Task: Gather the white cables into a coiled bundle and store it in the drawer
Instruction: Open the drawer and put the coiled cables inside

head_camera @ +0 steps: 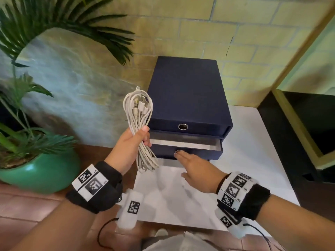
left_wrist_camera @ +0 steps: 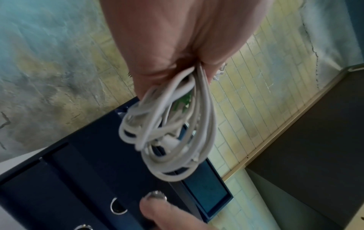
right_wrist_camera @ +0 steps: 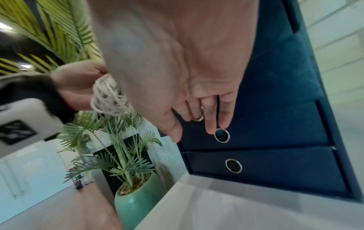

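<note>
Cable bundle [head_camera: 139,127] clenched mid-length inside left hand [head_camera: 131,144] grip, loops dangling.

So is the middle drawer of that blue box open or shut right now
Partly open. The middle drawer sticks out past the top drawer, its pale inside showing; the right hand has fingertips at its ring pull.

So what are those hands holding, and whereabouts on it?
The left hand grips the coiled bundle of white cables around its middle, loops sticking out above and below. The right hand holds nothing; its straight fingers reach the ring pull of the part-open drawer.
</note>
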